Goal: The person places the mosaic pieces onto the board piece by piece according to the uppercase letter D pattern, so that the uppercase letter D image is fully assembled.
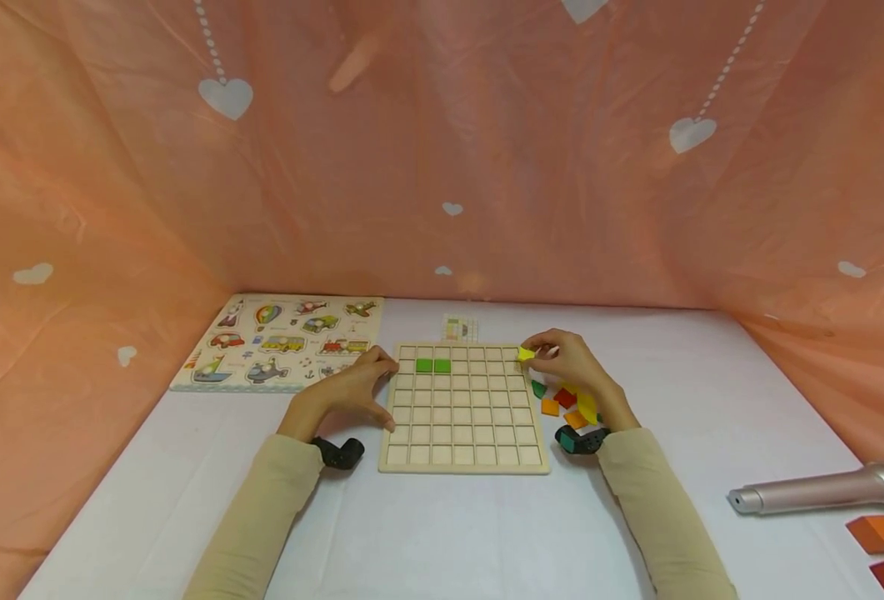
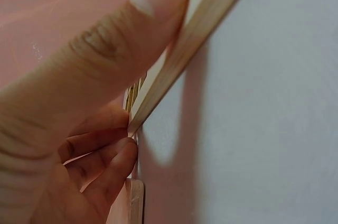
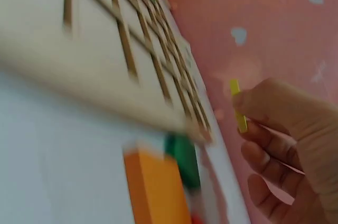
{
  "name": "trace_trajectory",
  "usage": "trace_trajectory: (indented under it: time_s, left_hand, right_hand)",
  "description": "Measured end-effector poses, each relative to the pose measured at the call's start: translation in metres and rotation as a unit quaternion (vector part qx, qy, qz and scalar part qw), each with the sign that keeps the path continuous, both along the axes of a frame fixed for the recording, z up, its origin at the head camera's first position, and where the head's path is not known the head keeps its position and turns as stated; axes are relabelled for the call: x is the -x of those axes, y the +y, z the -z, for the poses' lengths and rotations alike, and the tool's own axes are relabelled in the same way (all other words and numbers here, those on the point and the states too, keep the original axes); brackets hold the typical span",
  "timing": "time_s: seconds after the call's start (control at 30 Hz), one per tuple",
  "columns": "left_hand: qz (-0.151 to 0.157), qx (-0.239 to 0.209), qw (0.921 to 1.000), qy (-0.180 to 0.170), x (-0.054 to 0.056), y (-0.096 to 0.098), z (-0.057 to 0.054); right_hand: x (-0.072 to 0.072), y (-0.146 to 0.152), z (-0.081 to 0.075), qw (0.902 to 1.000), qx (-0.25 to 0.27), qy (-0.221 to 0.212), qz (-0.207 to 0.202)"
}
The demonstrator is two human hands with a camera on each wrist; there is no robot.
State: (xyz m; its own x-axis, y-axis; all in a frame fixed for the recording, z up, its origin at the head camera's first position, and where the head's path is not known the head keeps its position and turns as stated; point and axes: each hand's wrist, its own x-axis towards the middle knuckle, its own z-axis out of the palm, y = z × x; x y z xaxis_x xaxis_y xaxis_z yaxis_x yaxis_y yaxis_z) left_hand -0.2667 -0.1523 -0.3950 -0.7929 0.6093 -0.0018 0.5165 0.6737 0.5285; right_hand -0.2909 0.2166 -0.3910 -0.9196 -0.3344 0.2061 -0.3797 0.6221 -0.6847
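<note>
A pale wooden grid board (image 1: 442, 467) lies on the white table, with two green square tiles (image 1: 432, 366) in its second row, near the left. My left hand (image 1: 352, 387) rests along the board's left edge, thumb and fingertips spread apart against it. In the left wrist view, the thumb (image 2: 119, 36) lies on the board's rim and the other fingers reach its far corner. At the board's top right corner, my right hand (image 1: 575, 364) pinches a small yellow tile (image 3: 242, 121) between thumb and fingers.
Loose green, red, orange (image 1: 550, 407) and yellow pieces lie right of the board. A small pattern card (image 1: 471, 330) sits behind it. A vehicle picture puzzle (image 1: 247, 325) lies at the back left. A microphone (image 1: 816, 490) and orange-red blocks (image 1: 878, 533) are at the right.
</note>
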Motion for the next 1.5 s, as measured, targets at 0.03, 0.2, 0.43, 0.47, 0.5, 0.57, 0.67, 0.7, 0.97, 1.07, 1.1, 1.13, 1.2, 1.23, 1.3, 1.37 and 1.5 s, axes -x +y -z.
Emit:
trace_trajectory:
  time_s: [0.03,0.2,0.43,0.47,0.5,0.57,0.67,0.7,0.97,1.07,1.1,1.13,1.2,1.23,1.3,1.37,1.5]
  left_hand:
    - [0.001,-0.001,1.0,0.001,0.0,0.0,-0.001]
    - [0.004,-0.01,0.9999,0.002,-0.002,0.001,-0.003]
    - [0.0,-0.01,0.9999,-0.003,-0.003,0.002,-0.003]
    - [0.0,-0.01,0.9999,-0.003,-0.002,0.002,-0.003]
    - [0.001,-0.008,1.0,0.0,-0.002,0.002,-0.003]
    - [0.004,-0.006,1.0,0.003,-0.002,0.002,-0.003]
    - [0.006,-0.005,0.9999,0.007,-0.002,0.002,-0.003]
    - [0.005,-0.006,1.0,0.006,-0.002,0.002,-0.003]
    - [0.002,-0.008,1.0,-0.001,-0.001,0.002,-0.002]
    - [0.002,-0.007,1.0,-0.001,-0.001,0.002,-0.002]
    - [0.001,-0.007,1.0,-0.002,-0.001,0.002,-0.002]
    - [0.0,-0.007,1.0,-0.002,-0.001,0.002,-0.002]
    - [-0.003,-0.006,1.0,-0.004,-0.001,0.002,-0.002]
    - [-0.004,-0.007,1.0,-0.005,-0.001,0.002,-0.002]
    - [-0.005,-0.005,1.0,-0.005,-0.002,0.002,-0.002]
    - [-0.005,-0.005,1.0,-0.005,-0.002,0.002,-0.002]
    - [-0.001,-0.006,1.0,-0.002,-0.001,0.002,-0.001]
  right_hand:
    - [0.001,-0.005,-0.001,0.9999,0.005,0.007,-0.011]
    - [0.005,-0.032,-0.003,0.9986,0.031,0.021,-0.038]
    - [0.004,-0.065,-0.007,0.9954,0.073,0.022,-0.058]
    - [0.004,-0.069,-0.006,0.9949,0.076,0.022,-0.062]
    - [0.005,-0.072,-0.005,0.9943,0.079,0.021,-0.068]
    - [0.006,-0.077,-0.002,0.9929,0.086,0.018,-0.08]
    - [0.009,-0.081,0.006,0.9927,0.081,0.013,-0.089]
    - [0.009,-0.082,0.007,0.9929,0.078,0.009,-0.09]
    - [0.011,-0.086,0.016,0.9955,0.037,-0.006,-0.087]
    - [0.011,-0.086,0.019,0.9959,0.034,-0.005,-0.084]
    - [0.012,-0.086,0.02,0.996,0.034,-0.004,-0.082]
    - [0.012,-0.086,0.021,0.9961,0.032,0.0,-0.082]
    - [0.013,-0.086,0.022,0.9958,0.025,0.014,-0.088]
    - [0.014,-0.086,0.023,0.9956,0.02,0.019,-0.09]
    - [0.014,-0.086,0.023,0.9952,0.01,0.028,-0.094]
    - [0.014,-0.086,0.023,0.9948,0.0,0.029,-0.098]
    - [0.012,-0.085,0.016,0.9941,-0.02,0.028,-0.103]
